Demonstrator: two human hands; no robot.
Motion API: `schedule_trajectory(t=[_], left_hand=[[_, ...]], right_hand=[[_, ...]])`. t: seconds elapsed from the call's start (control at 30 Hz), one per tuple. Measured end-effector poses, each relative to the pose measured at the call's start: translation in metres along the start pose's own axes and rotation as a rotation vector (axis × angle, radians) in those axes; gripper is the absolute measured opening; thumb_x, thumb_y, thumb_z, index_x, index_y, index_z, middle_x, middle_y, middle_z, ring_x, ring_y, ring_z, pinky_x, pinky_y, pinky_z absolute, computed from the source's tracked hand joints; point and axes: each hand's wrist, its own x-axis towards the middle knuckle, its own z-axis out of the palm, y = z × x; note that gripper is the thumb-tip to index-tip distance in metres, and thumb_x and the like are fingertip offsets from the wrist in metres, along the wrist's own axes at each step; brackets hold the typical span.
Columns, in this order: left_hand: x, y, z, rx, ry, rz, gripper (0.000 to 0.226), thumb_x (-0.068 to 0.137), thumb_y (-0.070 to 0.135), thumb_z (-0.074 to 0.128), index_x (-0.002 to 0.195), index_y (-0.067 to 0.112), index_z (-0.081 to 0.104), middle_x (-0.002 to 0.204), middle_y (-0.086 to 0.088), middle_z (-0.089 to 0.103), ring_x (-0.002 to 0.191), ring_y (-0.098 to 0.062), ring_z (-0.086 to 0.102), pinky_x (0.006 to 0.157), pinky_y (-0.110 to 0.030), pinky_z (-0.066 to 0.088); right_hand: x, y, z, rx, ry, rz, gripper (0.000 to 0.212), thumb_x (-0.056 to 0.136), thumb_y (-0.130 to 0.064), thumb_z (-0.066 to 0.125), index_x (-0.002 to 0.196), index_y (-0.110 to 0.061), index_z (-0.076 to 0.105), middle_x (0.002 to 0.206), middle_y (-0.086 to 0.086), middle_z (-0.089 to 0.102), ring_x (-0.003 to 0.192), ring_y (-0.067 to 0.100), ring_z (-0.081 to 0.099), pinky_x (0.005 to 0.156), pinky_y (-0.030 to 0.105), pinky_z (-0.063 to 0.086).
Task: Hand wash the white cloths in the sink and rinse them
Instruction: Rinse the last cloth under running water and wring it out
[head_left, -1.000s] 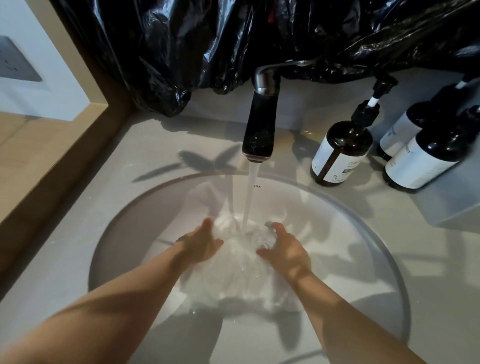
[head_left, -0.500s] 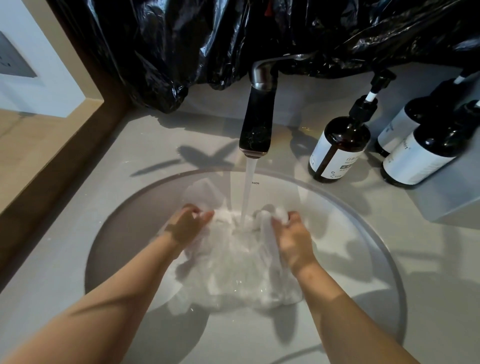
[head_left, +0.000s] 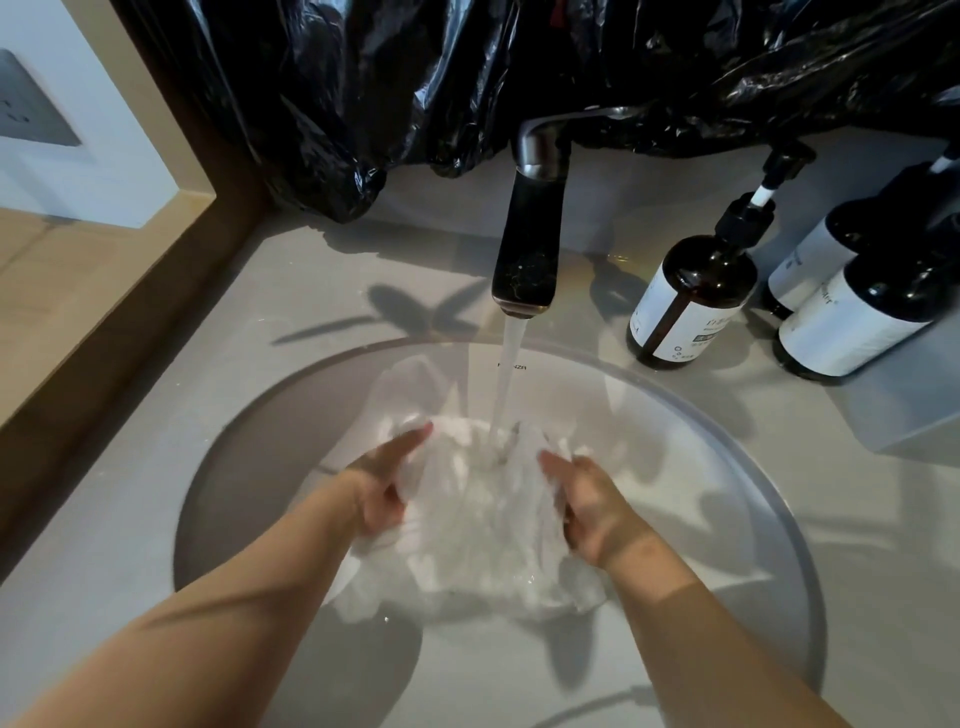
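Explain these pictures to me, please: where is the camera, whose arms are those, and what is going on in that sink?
There is no machine here. A person wears a camera on the head, so the view looks forward and down along their own bare arms. The left hand and the right hand hold a wet bundle of white cloths from either side, inside the round sink. Water runs from the dark faucet straight onto the bundle. On the grey counter, to the right, stand three dark pump bottles with white labels. Black plastic sheeting hangs behind the faucet.
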Motion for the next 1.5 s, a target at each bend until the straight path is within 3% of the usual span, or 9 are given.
schedule_trajectory(t=[0.23,0.37,0.63,0.77,0.87,0.97,1.17,1.33,1.5], left_hand=[[-0.005,0.008,0.009,0.017,-0.143,0.017,0.047,0.083,0.036,0.059,0.12,0.006,0.062,0.11,-0.014,0.067,0.104,-0.032,0.062,0.1,-0.04,0.044],[-0.005,-0.005,0.016,0.017,-0.121,0.044,0.027,0.094,0.032,0.05,0.106,0.012,0.063,0.08,-0.004,0.071,0.07,-0.017,0.068,0.062,-0.027,0.054],[-0.011,-0.012,0.028,0.086,-0.23,0.124,0.041,0.089,0.041,0.053,0.123,0.018,0.057,0.116,-0.009,0.068,0.105,-0.023,0.065,0.073,-0.03,0.051],[-0.009,-0.015,0.03,0.085,-0.085,0.245,0.024,0.095,0.024,0.054,0.115,0.011,0.06,0.099,-0.011,0.073,0.086,-0.023,0.071,0.062,-0.028,0.055],[-0.006,-0.014,0.029,0.093,-0.068,0.259,0.032,0.093,0.026,0.056,0.119,0.008,0.06,0.104,-0.01,0.071,0.096,-0.025,0.068,0.078,-0.031,0.053],[-0.012,-0.011,0.032,0.161,-0.24,0.323,0.028,0.091,0.032,0.054,0.11,0.014,0.066,0.101,-0.007,0.073,0.094,-0.017,0.066,0.086,-0.021,0.047],[-0.015,-0.005,0.03,0.135,-0.255,0.409,0.046,0.094,0.041,0.047,0.123,0.007,0.056,0.114,-0.01,0.067,0.109,-0.02,0.062,0.099,-0.031,0.045],[-0.012,-0.008,0.026,0.287,-0.184,0.464,0.068,0.072,0.068,0.06,0.123,0.024,0.054,0.117,-0.003,0.067,0.112,-0.025,0.061,0.099,-0.044,0.042],[-0.01,-0.015,0.031,0.512,-0.103,0.608,0.039,0.078,0.022,0.077,0.113,0.015,0.061,0.106,-0.002,0.07,0.099,-0.018,0.067,0.088,-0.03,0.054]], right_hand=[[-0.006,-0.018,-0.003,0.13,-0.339,0.137,0.034,0.083,-0.017,0.059,0.112,-0.003,0.066,0.103,0.019,0.069,0.088,0.032,0.067,0.083,0.04,0.054],[-0.002,0.007,0.012,-0.113,-0.093,0.012,0.029,0.093,-0.013,0.054,0.121,-0.004,0.057,0.1,0.017,0.067,0.083,0.029,0.064,0.073,0.033,0.053],[-0.015,-0.005,0.02,0.199,-0.221,0.062,0.013,0.086,-0.009,0.055,0.094,-0.004,0.065,0.084,0.01,0.065,0.076,0.023,0.061,0.07,0.031,0.05],[-0.015,-0.007,0.02,0.202,-0.223,0.077,0.02,0.079,0.002,0.047,0.088,-0.004,0.064,0.086,0.012,0.065,0.067,0.024,0.058,0.067,0.031,0.048],[-0.012,-0.007,0.015,0.109,-0.022,-0.056,0.028,0.088,0.009,0.043,0.105,-0.009,0.056,0.079,0.009,0.055,0.048,0.016,0.049,0.042,0.02,0.04],[-0.009,-0.009,0.01,-0.092,-0.04,-0.115,0.045,0.086,0.009,0.046,0.114,-0.025,0.053,0.077,0.004,0.047,0.054,0.014,0.04,0.046,0.02,0.037],[-0.021,-0.024,0.004,-0.175,-0.136,-0.102,0.018,0.082,0.003,0.061,0.078,-0.015,0.059,0.059,-0.002,0.059,0.047,0.011,0.055,0.046,0.019,0.042],[-0.024,-0.02,0.014,-0.117,-0.129,-0.23,0.022,0.085,0.004,0.06,0.081,-0.014,0.048,0.079,0.01,0.059,0.067,0.022,0.058,0.057,0.029,0.049],[-0.021,-0.02,0.018,-0.069,-0.104,-0.34,0.037,0.077,0.005,0.07,0.096,-0.019,0.05,0.108,0.011,0.058,0.088,0.025,0.062,0.07,0.029,0.056]])
